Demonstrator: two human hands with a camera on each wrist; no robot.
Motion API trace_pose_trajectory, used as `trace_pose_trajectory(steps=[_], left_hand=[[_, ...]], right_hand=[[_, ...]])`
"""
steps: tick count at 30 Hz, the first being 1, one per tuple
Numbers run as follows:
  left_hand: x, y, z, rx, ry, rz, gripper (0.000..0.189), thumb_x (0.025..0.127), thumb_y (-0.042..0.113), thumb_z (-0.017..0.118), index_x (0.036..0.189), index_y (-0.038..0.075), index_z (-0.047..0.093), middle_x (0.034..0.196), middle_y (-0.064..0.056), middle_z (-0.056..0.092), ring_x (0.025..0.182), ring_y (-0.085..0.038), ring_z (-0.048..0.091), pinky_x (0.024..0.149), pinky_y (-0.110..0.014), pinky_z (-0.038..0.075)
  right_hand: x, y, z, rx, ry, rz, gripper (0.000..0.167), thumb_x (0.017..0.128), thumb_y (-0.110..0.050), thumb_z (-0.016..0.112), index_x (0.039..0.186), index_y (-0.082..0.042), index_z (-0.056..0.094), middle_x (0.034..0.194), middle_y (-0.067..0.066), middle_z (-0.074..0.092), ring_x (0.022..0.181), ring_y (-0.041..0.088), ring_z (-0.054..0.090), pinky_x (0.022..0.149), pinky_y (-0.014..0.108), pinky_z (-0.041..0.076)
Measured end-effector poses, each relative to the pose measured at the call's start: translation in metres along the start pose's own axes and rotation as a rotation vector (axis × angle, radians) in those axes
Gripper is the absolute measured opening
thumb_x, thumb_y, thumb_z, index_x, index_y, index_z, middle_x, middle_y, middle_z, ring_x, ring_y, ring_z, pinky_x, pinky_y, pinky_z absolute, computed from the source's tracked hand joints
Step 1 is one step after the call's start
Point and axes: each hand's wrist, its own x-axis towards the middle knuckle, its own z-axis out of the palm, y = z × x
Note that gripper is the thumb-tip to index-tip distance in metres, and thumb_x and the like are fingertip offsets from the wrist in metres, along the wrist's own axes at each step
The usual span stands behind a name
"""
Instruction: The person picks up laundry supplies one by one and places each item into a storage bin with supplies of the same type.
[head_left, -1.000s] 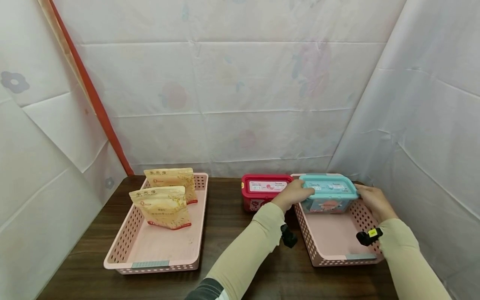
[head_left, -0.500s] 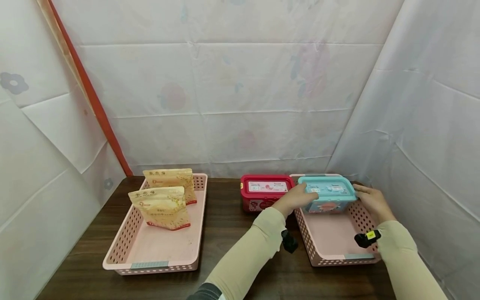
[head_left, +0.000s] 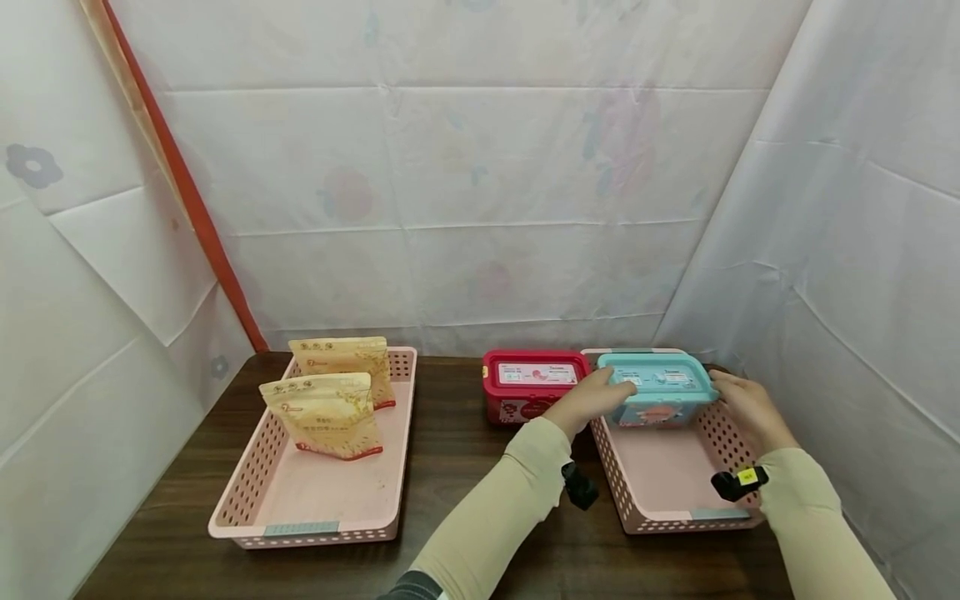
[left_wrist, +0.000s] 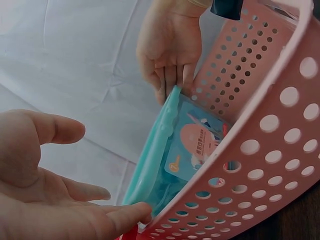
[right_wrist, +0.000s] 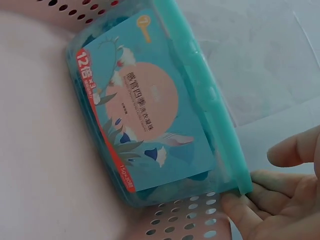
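A teal-lidded tub of laundry pods [head_left: 662, 390] sits upright at the far end of the right pink basket [head_left: 660, 471]. My left hand [head_left: 588, 400] is at the tub's left end, its fingers over the lid edge in the head view. The left wrist view shows that hand [left_wrist: 60, 185] with thumb and fingers spread, one fingertip right at the lid's corner. My right hand [head_left: 752, 407] touches the tub's right end with extended fingers. In the right wrist view its fingertips [right_wrist: 240, 205] meet the lid's end, the thumb standing apart.
Close left of that basket stands a red tub [head_left: 536, 372], partly behind my left hand. At the left, another pink basket [head_left: 322, 496] holds a front yellow pouch [head_left: 330, 421] and a rear one [head_left: 378, 354]. White sheeting [head_left: 465, 208] hangs behind the dark wooden table [head_left: 442, 475].
The teal tub has shifted slightly left and settled. My left hand's fingers have loosened and moved a little over the lid's left edge; the last half second shows hardly any movement.
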Motion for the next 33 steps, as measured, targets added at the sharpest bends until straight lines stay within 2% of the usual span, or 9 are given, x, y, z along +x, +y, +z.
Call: trace_pose_trajectory(steps=[7, 14, 20, 26, 33], left_hand=[[-0.001, -0.001, 0.000, -0.010, -0.004, 0.017, 0.069, 0.098, 0.038, 0.056, 0.158, 0.011, 0.032, 0.159, -0.005, 0.034, 0.145, -0.026, 0.032, 0.114, -0.049, 0.032], [-0.003, -0.002, -0.003, -0.041, -0.014, 0.034, 0.068, 0.100, 0.039, 0.056, 0.157, 0.011, 0.033, 0.159, -0.004, 0.034, 0.145, -0.027, 0.031, 0.114, -0.050, 0.032], [-0.005, -0.002, -0.006, -0.059, -0.031, 0.038, 0.068, 0.100, 0.039, 0.057, 0.157, 0.011, 0.034, 0.159, -0.004, 0.033, 0.144, -0.027, 0.033, 0.114, -0.050, 0.033], [-0.006, -0.002, -0.011, -0.065, -0.046, 0.058, 0.070, 0.099, 0.041, 0.057, 0.157, 0.010, 0.033, 0.158, -0.006, 0.035, 0.143, -0.026, 0.034, 0.113, -0.048, 0.034], [-0.008, -0.004, -0.014, -0.097, -0.043, 0.056, 0.070, 0.099, 0.041, 0.057, 0.157, 0.010, 0.033, 0.158, -0.006, 0.035, 0.144, -0.026, 0.034, 0.113, -0.050, 0.033]], right_hand=[[0.000, -0.003, -0.004, 0.000, -0.037, 0.012, 0.070, 0.108, -0.036, 0.027, 0.155, 0.006, -0.004, 0.162, 0.026, -0.007, 0.148, 0.045, 0.004, 0.117, 0.054, 0.018], [-0.004, -0.009, -0.005, -0.021, -0.035, -0.015, 0.070, 0.108, -0.036, 0.028, 0.155, 0.012, 0.004, 0.161, 0.030, -0.001, 0.147, 0.045, 0.008, 0.117, 0.056, 0.019], [-0.007, -0.009, -0.004, -0.053, -0.039, -0.030, 0.071, 0.109, -0.037, 0.027, 0.154, 0.011, 0.003, 0.161, 0.031, -0.005, 0.147, 0.047, 0.002, 0.117, 0.057, 0.017], [-0.010, -0.010, -0.005, -0.102, -0.005, -0.035, 0.070, 0.109, -0.039, 0.026, 0.155, 0.009, 0.005, 0.161, 0.032, 0.001, 0.147, 0.050, 0.004, 0.116, 0.061, 0.016], [-0.010, -0.012, -0.004, -0.109, 0.020, -0.039, 0.070, 0.109, -0.041, 0.023, 0.156, 0.008, 0.005, 0.160, 0.034, 0.007, 0.147, 0.048, 0.009, 0.116, 0.059, 0.020]])
